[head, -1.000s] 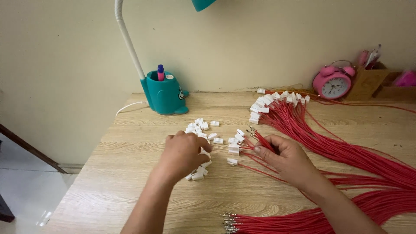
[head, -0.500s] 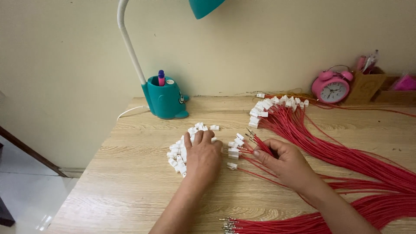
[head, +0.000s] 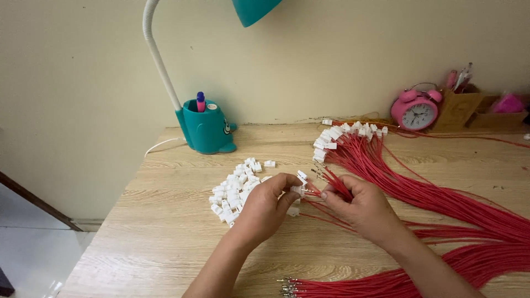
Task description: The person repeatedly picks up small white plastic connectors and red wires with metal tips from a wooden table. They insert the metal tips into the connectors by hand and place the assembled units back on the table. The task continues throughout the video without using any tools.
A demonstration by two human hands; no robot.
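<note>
- Nearest to us, a bundle of thin red insulated wires with bare metal tips (head: pixel 353 288) lies along the front edge of the pale wood-grain tabletop (head: pixel 165 237), its crimped ends all pointing left, which keeps them easy to pick from.
- Our left hand (head: pixel 265 207) pinches a small white plastic connector housing (head: pixel 298 190) between thumb and curled forefinger; we judge it is held at the fingertips so that its open end faces the other hand.
- Our right hand (head: pixel 361 204) closes its fingers round a few red wires with metal terminals (head: pixel 331 179), thumb and forefinger gripping them just behind the tips. The tips almost meet the housing, though we cannot tell whether one is already inside it.
- Just left of the left hand sits a loose heap of small white plastic housings (head: pixel 234 190), blocky, glossy and hard-edged, within easy reach.
- To the right, a broad sheaf of long red wires (head: pixel 441 204) sweeps across the table, supple and smooth. Its far ends carry fitted white connectors (head: pixel 342 135), fanned out in a row.
- Farther back stands a teal plastic desk lamp base with a pen holder (head: pixel 207 129), with a white flexible neck rising from it.
- Against the cream wall (head: pixel 331 60) we see a round pink twin-bell alarm clock (head: pixel 415 110) and a brown cardboard box of pens (head: pixel 461 107).
</note>
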